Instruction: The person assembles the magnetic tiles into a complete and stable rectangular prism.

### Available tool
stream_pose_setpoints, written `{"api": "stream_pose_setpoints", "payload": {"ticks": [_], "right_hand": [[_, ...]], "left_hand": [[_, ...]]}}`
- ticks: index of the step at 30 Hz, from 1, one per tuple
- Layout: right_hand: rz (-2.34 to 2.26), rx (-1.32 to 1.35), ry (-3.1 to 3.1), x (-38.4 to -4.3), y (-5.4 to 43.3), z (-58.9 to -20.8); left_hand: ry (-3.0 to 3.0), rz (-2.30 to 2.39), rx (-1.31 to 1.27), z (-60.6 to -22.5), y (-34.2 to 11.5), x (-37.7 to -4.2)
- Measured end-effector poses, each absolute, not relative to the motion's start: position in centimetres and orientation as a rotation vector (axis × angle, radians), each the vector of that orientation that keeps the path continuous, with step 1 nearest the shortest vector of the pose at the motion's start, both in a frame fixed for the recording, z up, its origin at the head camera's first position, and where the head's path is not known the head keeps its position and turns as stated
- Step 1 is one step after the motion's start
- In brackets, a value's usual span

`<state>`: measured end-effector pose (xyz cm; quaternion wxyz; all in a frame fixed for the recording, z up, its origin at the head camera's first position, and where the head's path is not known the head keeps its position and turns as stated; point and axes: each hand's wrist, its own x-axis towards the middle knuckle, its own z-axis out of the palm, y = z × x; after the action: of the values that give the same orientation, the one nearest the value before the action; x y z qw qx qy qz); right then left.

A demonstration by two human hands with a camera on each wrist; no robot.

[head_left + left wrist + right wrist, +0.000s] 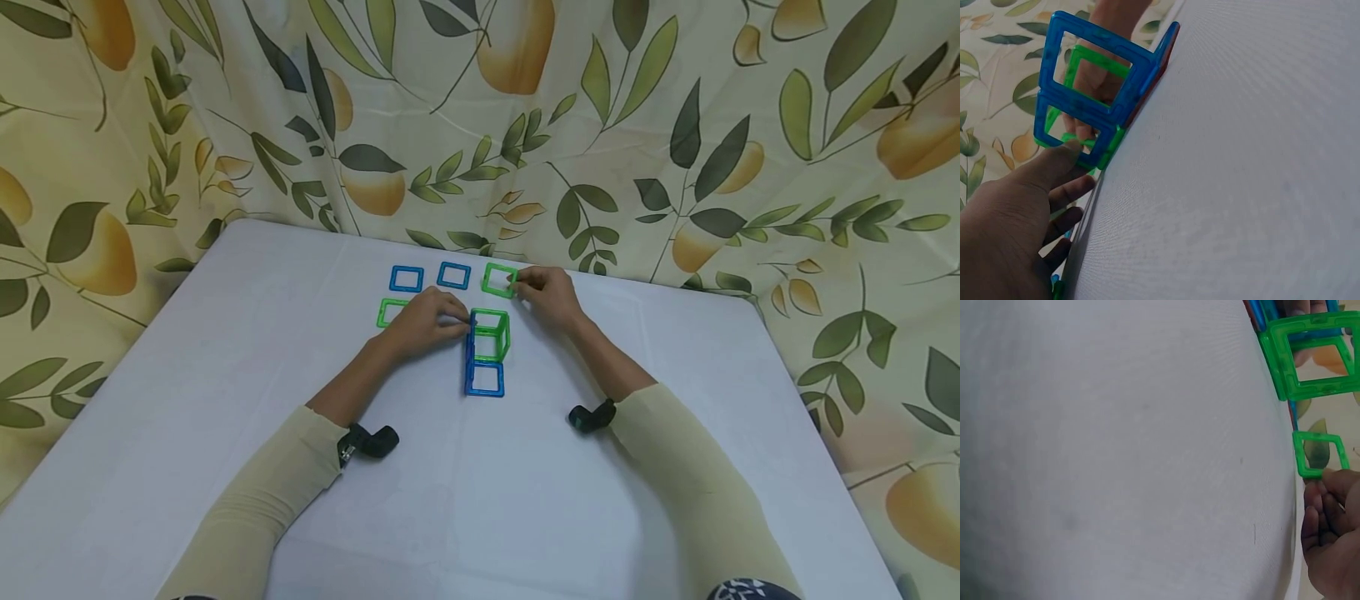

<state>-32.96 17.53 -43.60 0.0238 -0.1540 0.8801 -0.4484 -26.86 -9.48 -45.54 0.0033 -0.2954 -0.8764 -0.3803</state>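
Observation:
A small structure of magnetic tiles stands mid-table: an upright blue wall, green square frames joined beside it, and a blue tile lying flat at its near end. My left hand holds the far part of the blue wall, the thumb over a tile corner in the left wrist view; some fingertips are hidden there. Just beyond the structure, my right hand pinches a loose green square magnetic tile by its edge, apart from the structure.
Two blue tile frames lie in the back row. Partly behind my left hand is another green tile. The white table ends at a patterned fabric backdrop.

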Motion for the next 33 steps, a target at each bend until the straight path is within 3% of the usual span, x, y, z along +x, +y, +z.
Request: {"api": "stream_pose_setpoints", "payload": {"ticks": [33], "right_hand": [[-1.401, -0.572, 2.759, -29.4, 19.0, -43.3]], "left_hand": [[-2.729, -1.229, -0.933, -45.5, -9.4, -26.8]]}}
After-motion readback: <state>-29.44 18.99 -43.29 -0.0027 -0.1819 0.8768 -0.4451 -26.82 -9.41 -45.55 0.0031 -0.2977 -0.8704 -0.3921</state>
